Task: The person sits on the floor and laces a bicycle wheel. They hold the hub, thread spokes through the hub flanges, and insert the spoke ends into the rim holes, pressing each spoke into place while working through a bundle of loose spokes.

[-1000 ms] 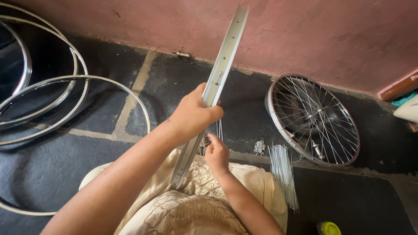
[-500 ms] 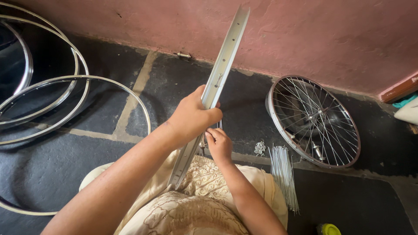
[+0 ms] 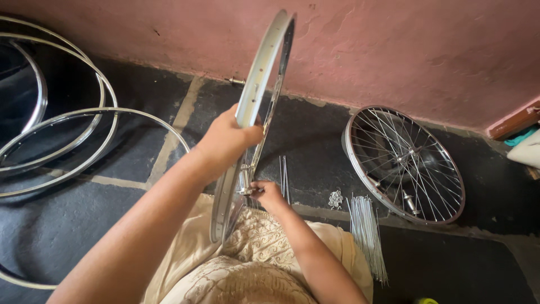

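A silver bicycle wheel rim (image 3: pixel 260 79) stands upright on edge over my lap, seen almost edge-on, reaching up toward the pink wall. My left hand (image 3: pixel 225 141) grips the rim at mid height. My right hand (image 3: pixel 269 194) sits lower, beside the metal hub (image 3: pixel 246 181) inside the rim, with its fingers pinched at the hub and the thin spokes there. What exactly the fingers pinch is too small to tell.
A finished spoked wheel (image 3: pixel 402 163) leans at the wall on the right. A bundle of loose spokes (image 3: pixel 367 231) and a small pile of nipples (image 3: pixel 336 198) lie on the dark stone floor. Several bare rims (image 3: pixel 67 141) lie at the left.
The rim has turned slightly, so its inner side and hub now show. My right hand has stayed at the hub area, shifting a little lower and right.
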